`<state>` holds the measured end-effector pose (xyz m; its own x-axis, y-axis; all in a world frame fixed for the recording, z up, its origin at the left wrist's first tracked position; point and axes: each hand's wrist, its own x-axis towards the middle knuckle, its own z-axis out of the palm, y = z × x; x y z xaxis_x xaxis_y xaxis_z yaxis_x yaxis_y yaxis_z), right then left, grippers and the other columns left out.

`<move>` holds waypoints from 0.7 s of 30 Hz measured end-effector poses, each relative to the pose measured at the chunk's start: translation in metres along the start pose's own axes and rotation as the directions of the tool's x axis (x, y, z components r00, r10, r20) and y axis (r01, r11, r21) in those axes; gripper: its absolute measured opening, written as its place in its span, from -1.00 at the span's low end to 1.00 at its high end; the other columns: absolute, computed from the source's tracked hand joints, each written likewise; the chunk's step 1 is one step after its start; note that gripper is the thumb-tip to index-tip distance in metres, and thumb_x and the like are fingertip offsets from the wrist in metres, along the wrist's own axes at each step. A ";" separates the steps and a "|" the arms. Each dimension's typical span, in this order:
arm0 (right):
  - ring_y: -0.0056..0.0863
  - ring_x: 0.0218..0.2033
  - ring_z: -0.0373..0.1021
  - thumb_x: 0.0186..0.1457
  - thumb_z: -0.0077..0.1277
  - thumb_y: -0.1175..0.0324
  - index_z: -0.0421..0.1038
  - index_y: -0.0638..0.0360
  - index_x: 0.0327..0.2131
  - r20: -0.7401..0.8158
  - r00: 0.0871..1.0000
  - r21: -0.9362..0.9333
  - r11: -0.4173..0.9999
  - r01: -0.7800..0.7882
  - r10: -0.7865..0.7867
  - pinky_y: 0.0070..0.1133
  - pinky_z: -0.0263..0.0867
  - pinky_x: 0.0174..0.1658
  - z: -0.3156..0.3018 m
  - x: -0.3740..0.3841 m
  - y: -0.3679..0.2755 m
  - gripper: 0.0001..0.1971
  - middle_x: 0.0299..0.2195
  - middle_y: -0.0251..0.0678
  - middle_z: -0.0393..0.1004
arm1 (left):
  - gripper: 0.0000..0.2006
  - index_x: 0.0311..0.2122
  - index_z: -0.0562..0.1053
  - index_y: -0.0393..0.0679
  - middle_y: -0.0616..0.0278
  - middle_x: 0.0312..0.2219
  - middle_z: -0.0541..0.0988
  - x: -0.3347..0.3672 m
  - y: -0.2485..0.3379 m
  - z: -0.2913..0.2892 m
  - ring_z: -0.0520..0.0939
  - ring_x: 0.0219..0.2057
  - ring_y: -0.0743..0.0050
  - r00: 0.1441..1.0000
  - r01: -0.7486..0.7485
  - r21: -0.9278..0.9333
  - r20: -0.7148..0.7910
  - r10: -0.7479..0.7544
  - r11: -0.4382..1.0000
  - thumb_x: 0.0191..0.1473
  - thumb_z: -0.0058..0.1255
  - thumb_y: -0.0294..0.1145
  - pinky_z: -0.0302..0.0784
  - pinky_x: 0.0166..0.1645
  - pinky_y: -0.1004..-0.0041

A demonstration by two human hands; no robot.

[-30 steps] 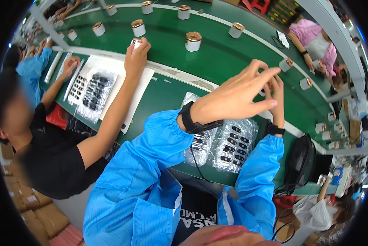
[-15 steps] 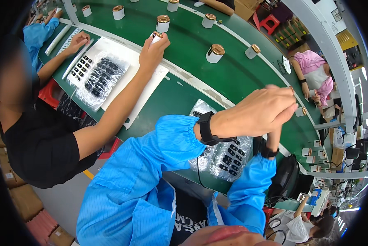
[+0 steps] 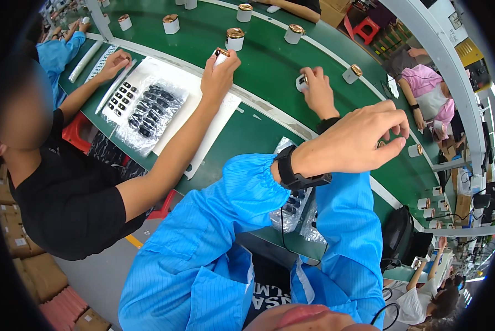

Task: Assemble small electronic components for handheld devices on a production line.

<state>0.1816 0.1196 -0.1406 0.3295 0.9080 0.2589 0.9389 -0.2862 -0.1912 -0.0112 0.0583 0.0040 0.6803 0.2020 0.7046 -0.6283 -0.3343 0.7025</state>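
My right hand reaches across the green belt, its fingers closed around a small white canister-like device. Above my right forearm, my left hand hangs over the belt with its fingers curled toward the thumb. Something small may be between them, but I cannot make it out. A black band circles my left wrist. Partly hidden under my arms, clear plastic packs of small black oval parts lie on the green bench. Another white device with a gold top stands beyond my right hand.
Several white-and-gold devices stand along the belt. At left, a co-worker in black holds one such device beside a white board with bagged black parts. A black bag lies at right.
My right hand has moved from under my left hand out to the device on the belt and closed on it. My left hand stays over the belt, its fingers now curled differently.
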 end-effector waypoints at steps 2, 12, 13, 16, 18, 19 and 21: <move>-0.04 0.10 0.40 -0.09 0.37 0.48 0.27 -0.12 0.27 0.147 0.987 0.006 0.998 -0.070 0.068 -0.24 0.45 0.05 -0.016 -0.012 0.002 -0.19 0.29 -0.10 0.23 | -0.80 -0.14 0.49 -0.25 0.12 -0.25 0.52 -0.003 -0.011 -0.003 0.64 -0.25 0.24 0.995 -0.056 0.173 -0.070 0.069 0.983 0.23 0.10 -0.35 0.54 -0.12 0.29; -0.34 0.06 0.45 -0.16 0.46 0.41 0.43 0.27 0.12 -0.024 0.999 0.418 0.907 0.045 -0.039 -0.40 0.29 0.21 -0.229 -0.225 -0.070 -0.30 -0.01 -0.22 0.56 | -0.45 -0.03 0.56 -0.16 0.24 -0.23 0.58 -0.007 -0.038 -0.005 0.63 -0.22 0.50 0.806 0.483 -0.105 0.442 -0.394 0.869 0.43 -0.23 0.15 0.52 -0.11 0.48; -0.36 0.03 0.46 -0.17 0.45 0.42 0.46 0.27 0.10 -0.075 0.993 0.363 0.925 0.115 -0.094 -0.40 0.31 0.18 -0.232 -0.235 -0.075 -0.33 -0.04 -0.22 0.57 | -0.42 -0.01 0.56 -0.16 0.27 -0.23 0.59 -0.010 -0.039 0.002 0.63 -0.23 0.55 0.673 0.602 -0.104 0.600 -0.432 0.792 0.43 -0.28 0.18 0.52 -0.12 0.51; -0.38 0.00 0.47 -0.16 0.42 0.45 0.50 0.26 0.04 -0.284 0.956 0.251 0.957 0.147 -0.072 -0.41 0.34 0.13 -0.240 -0.261 -0.081 -0.41 -0.08 -0.21 0.59 | -0.38 0.04 0.54 -0.15 0.28 -0.24 0.60 -0.002 -0.023 0.029 0.63 -0.24 0.60 0.592 0.666 -0.181 0.719 -0.364 0.724 0.44 -0.34 0.22 0.53 -0.15 0.53; -0.38 -0.03 0.48 -0.10 0.39 0.47 0.53 0.26 -0.02 -0.563 0.825 0.205 0.976 0.076 0.054 -0.43 0.35 0.11 -0.225 -0.272 -0.072 -0.51 -0.11 -0.21 0.60 | -0.37 0.09 0.50 -0.14 0.27 -0.23 0.61 -0.005 -0.025 0.039 0.64 -0.26 0.59 0.728 0.607 -0.371 0.615 -0.304 0.703 0.43 -0.37 0.24 0.55 -0.20 0.51; -0.40 -0.05 0.49 -0.05 0.35 0.48 0.55 0.27 -0.08 -0.597 0.778 0.321 0.947 0.010 0.195 -0.44 0.37 0.08 -0.213 -0.278 -0.058 -0.60 -0.12 -0.21 0.60 | -0.37 0.09 0.50 -0.14 0.27 -0.23 0.61 -0.006 -0.037 0.040 0.64 -0.26 0.59 0.702 0.640 -0.369 0.638 -0.317 0.674 0.43 -0.37 0.24 0.55 -0.20 0.51; -0.42 -0.07 0.50 0.01 0.31 0.50 0.57 0.28 -0.13 -0.608 0.710 0.449 0.891 -0.064 0.357 -0.45 0.38 0.05 -0.186 -0.301 -0.039 -0.70 -0.14 -0.21 0.60 | -0.39 0.12 0.46 -0.10 0.22 -0.22 0.61 -0.007 -0.056 0.032 0.64 -0.29 0.51 0.812 0.530 -0.533 0.542 -0.215 0.660 0.43 -0.38 0.24 0.59 -0.28 0.46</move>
<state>0.0646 -0.1995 -0.0349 0.6292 0.3563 0.6908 0.7713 -0.1758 -0.6117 0.0318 0.0469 -0.0434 0.8921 -0.2635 0.3671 -0.2551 0.3768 0.8905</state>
